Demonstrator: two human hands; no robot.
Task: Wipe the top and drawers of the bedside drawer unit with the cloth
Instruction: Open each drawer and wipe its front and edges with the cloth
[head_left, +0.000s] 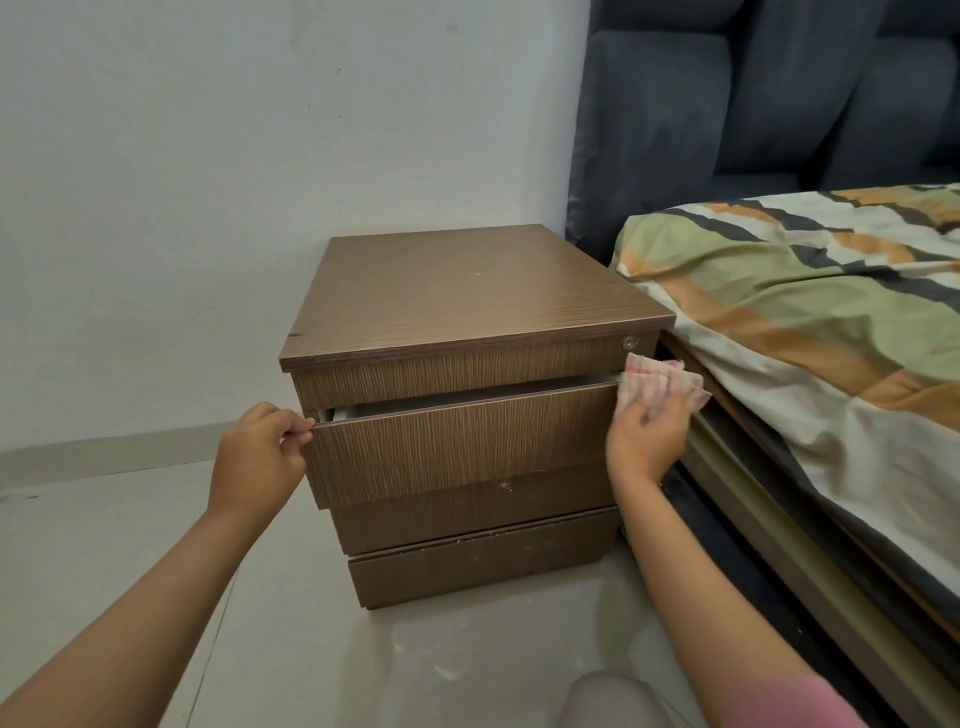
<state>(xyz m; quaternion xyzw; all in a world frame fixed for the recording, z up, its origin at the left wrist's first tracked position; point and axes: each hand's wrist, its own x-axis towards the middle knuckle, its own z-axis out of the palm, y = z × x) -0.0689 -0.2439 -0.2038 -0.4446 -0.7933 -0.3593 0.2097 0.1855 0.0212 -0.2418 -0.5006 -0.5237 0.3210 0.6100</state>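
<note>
Drawers face the camera on the bedside drawer unit (467, 291), which stands on the floor (104, 545) against the wall; the second drawer (462, 447) is pulled partly out, its long axis left-right. Left hand (260, 457) pinches that drawer's left edge, while right hand (647, 436) presses the bunched cloth (660, 382) to its right corner. Bed (805, 322) stands just beside the unit on the right.

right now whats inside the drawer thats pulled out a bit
Only a thin strip shows above the drawer front: a pale inner edge and a shadowed gap. The top drawer's front and the unit overhang the rest, so I cannot tell whether anything is in it.
</note>
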